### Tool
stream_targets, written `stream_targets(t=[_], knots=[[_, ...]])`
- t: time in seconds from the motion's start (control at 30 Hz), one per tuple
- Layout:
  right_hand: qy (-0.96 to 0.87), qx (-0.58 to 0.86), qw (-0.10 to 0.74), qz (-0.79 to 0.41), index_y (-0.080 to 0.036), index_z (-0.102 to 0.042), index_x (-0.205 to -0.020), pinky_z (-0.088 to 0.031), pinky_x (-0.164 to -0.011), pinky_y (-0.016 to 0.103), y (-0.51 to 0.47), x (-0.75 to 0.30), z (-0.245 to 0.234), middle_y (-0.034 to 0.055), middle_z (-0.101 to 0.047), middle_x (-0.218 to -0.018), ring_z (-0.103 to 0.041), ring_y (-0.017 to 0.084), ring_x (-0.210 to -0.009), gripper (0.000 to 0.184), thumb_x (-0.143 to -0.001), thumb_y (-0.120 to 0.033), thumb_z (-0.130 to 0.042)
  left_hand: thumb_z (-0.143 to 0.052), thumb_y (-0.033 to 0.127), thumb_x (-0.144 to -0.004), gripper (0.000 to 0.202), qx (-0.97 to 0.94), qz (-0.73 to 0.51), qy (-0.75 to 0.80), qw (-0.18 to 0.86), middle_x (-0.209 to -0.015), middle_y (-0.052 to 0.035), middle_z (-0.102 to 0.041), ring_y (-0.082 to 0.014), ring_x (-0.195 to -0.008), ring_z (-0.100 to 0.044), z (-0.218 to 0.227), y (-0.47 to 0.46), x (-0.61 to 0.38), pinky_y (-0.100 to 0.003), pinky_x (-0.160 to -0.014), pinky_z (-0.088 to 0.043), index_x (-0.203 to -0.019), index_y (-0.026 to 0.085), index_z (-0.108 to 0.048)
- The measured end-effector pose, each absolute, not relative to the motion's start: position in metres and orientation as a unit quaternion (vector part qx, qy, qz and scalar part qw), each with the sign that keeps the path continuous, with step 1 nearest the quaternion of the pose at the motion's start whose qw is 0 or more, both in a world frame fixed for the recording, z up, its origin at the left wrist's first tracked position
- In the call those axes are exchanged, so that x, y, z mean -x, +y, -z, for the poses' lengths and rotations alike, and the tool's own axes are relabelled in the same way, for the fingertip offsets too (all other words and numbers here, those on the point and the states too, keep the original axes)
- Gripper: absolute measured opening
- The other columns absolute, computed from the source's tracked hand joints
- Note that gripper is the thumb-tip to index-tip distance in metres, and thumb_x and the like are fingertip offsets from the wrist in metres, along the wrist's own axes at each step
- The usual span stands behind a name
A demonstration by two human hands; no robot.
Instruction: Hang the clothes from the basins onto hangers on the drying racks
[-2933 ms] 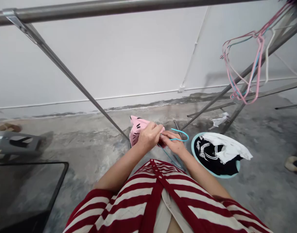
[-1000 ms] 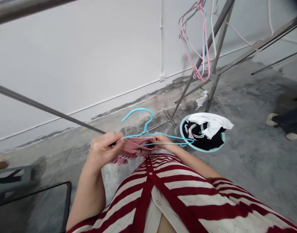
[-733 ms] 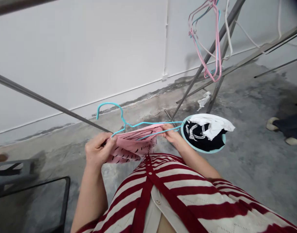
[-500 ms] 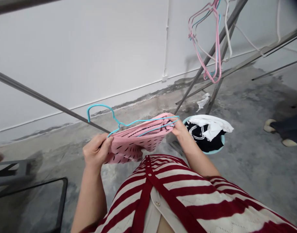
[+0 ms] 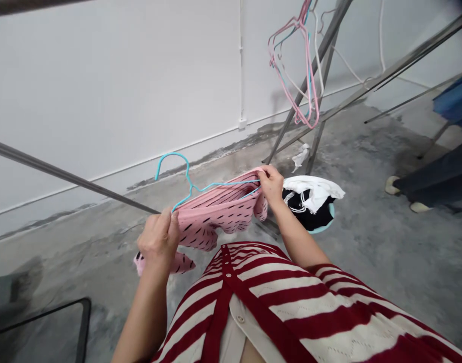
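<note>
Head view, looking down past a red-and-cream striped cardigan (image 5: pixel 291 307) at two bare hands. Left hand (image 5: pixel 158 239) low on the left side of the view, grip clamped on the edge of a pink knit top (image 5: pixel 219 214) with black dash marks, one end of a blue coated-wire hanger (image 5: pixel 187 169) meeting its fingertips. Right hand (image 5: pixel 270 184) higher and farther out, grip pinched together on the top's opposite upper edge, along with the hanger's other arm. Top lifted clear of the concrete floor (image 5: pixel 385 282) between both hands, hanger arms running along its upper edge and partly inside it, hook tilted up and to the left, free of the knit. Lower part sagging, one end dangling below the left wrist.

Just beyond the right hand, on the floor, a pale blue basin (image 5: pixel 331 218) holding a white cloth (image 5: pixel 317 191) over a black garment (image 5: pixel 304 217) with white trim. Farther off, pink hangers (image 5: pixel 311 75) on a steel drying rack (image 5: pixel 278 143), a crumpled white scrap (image 5: pixel 301 157) on the floor near its leg. At far right, another person's dark trouser legs (image 5: pixel 438 179).
</note>
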State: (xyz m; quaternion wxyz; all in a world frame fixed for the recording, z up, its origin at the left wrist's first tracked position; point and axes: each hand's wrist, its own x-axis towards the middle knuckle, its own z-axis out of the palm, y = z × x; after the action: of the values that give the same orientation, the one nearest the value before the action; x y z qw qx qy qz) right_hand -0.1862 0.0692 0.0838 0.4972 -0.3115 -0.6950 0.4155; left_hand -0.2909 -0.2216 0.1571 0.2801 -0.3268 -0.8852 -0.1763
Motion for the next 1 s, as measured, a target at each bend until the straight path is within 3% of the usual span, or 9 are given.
stream_targets(t=[0.13, 0.23, 0.37, 0.47, 0.6, 0.77, 0.87, 0.93, 1.0], knots=[[-0.656, 0.289, 0.437, -0.543, -0.017, -0.065, -0.073, -0.044, -0.064, 0.024, 0.073, 0.189, -0.080, -0.0004, -0.063, -0.070, -0.054, 0.012, -0.064, 0.018, -0.072, -0.033, -0.057, -0.044, 0.032, -0.090, 0.027, 0.331, 0.195, -0.887, 0.256, -0.062, -0.0011, -0.050, -0.0134, -0.063, -0.046, -0.162, -0.228, 0.290, -0.025, -0.056, -0.027, -0.081, 0.020, -0.066], [-0.617, 0.279, 0.379, -0.631, -0.017, -0.063, -0.072, -0.038, -0.049, 0.021, 0.074, 0.190, -0.081, -0.0028, -0.058, -0.062, -0.045, 0.008, -0.049, 0.019, -0.067, -0.034, -0.061, -0.043, 0.035, -0.091, 0.029, 0.343, 0.194, -0.874, 0.285, -0.062, -0.0014, -0.051, -0.0133, -0.063, -0.046, -0.161, -0.236, 0.292, -0.024, -0.056, -0.028, -0.087, 0.020, -0.067], [-0.603, 0.297, 0.378, -0.637, -0.017, -0.061, -0.072, -0.037, -0.045, 0.020, 0.072, 0.186, -0.095, -0.0040, -0.056, -0.059, -0.044, 0.007, -0.047, 0.014, -0.067, -0.030, -0.061, -0.050, 0.034, -0.089, 0.023, 0.399, 0.127, -0.847, 0.328, -0.067, -0.0036, -0.058, -0.0130, -0.065, -0.051, -0.150, -0.241, 0.299, -0.025, -0.052, -0.024, -0.092, 0.021, -0.069], [-0.662, 0.302, 0.407, -0.552, -0.017, -0.062, -0.072, -0.043, -0.054, 0.022, 0.064, 0.184, -0.106, -0.0020, -0.060, -0.065, -0.052, 0.010, -0.057, 0.012, -0.072, -0.029, -0.059, -0.051, 0.033, -0.088, 0.022, 0.400, 0.126, -0.833, 0.362, -0.067, -0.0036, -0.059, -0.0122, -0.063, -0.051, -0.139, -0.235, 0.298, -0.024, -0.051, -0.025, -0.093, 0.021, -0.069], [-0.774, 0.247, 0.429, -0.396, -0.018, -0.062, -0.075, -0.045, -0.069, 0.026, 0.040, 0.185, -0.110, 0.0012, -0.064, -0.075, -0.057, 0.013, -0.071, 0.016, -0.082, -0.030, -0.054, -0.047, 0.031, -0.089, 0.024, 0.406, 0.188, -0.843, 0.298, -0.063, -0.0018, -0.057, -0.0116, -0.059, -0.049, -0.127, -0.216, 0.282, -0.022, -0.051, -0.028, -0.085, 0.020, -0.068], [-0.852, 0.040, 0.436, -0.288, -0.019, -0.062, -0.080, -0.047, -0.071, 0.028, 0.014, 0.172, -0.121, 0.0042, -0.062, -0.075, -0.057, 0.014, -0.073, 0.021, -0.090, -0.026, -0.045, -0.048, 0.033, -0.088, 0.024, 0.397, 0.353, -0.818, 0.220, -0.062, 0.0004, -0.054, -0.0107, -0.057, -0.047, -0.118, -0.202, 0.276, -0.021, -0.053, -0.034, -0.078, 0.019, -0.066], [-0.848, -0.029, 0.465, -0.252, -0.021, -0.062, -0.097, -0.046, -0.089, 0.035, 0.030, 0.151, -0.136, 0.0074, -0.064, -0.098, -0.058, 0.019, -0.096, 0.016, -0.086, -0.030, -0.055, -0.053, 0.028, -0.085, 0.019, 0.380, 0.437, -0.781, 0.233, -0.062, 0.0014, -0.056, -0.0100, -0.059, -0.049, -0.122, -0.213, 0.286, -0.021, -0.057, -0.039, -0.076, 0.018, -0.066], [-0.827, 0.038, 0.499, -0.254, -0.022, -0.057, -0.115, -0.039, -0.101, 0.043, 0.055, 0.139, -0.137, 0.0103, -0.056, -0.122, -0.050, 0.025, -0.116, 0.046, -0.074, -0.039, -0.069, -0.058, 0.027, -0.082, 0.013, 0.359, 0.478, -0.762, 0.249, -0.065, 0.0018, -0.058, -0.0099, -0.061, -0.051, -0.128, -0.224, 0.293, -0.021, -0.060, -0.041, -0.076, 0.018, -0.066], [-0.823, 0.091, 0.461, -0.318, -0.021, -0.053, -0.121, -0.040, -0.099, 0.045, 0.081, 0.134, -0.128, 0.0107, -0.054, -0.124, -0.050, 0.027, -0.116, 0.066, -0.065, -0.048, -0.074, -0.061, 0.027, -0.080, 0.011, 0.334, 0.517, -0.744, 0.259, -0.066, 0.0025, -0.058, -0.0100, -0.061, -0.052, -0.134, -0.236, 0.299, -0.022, -0.060, -0.042, -0.077, 0.018, -0.067]])
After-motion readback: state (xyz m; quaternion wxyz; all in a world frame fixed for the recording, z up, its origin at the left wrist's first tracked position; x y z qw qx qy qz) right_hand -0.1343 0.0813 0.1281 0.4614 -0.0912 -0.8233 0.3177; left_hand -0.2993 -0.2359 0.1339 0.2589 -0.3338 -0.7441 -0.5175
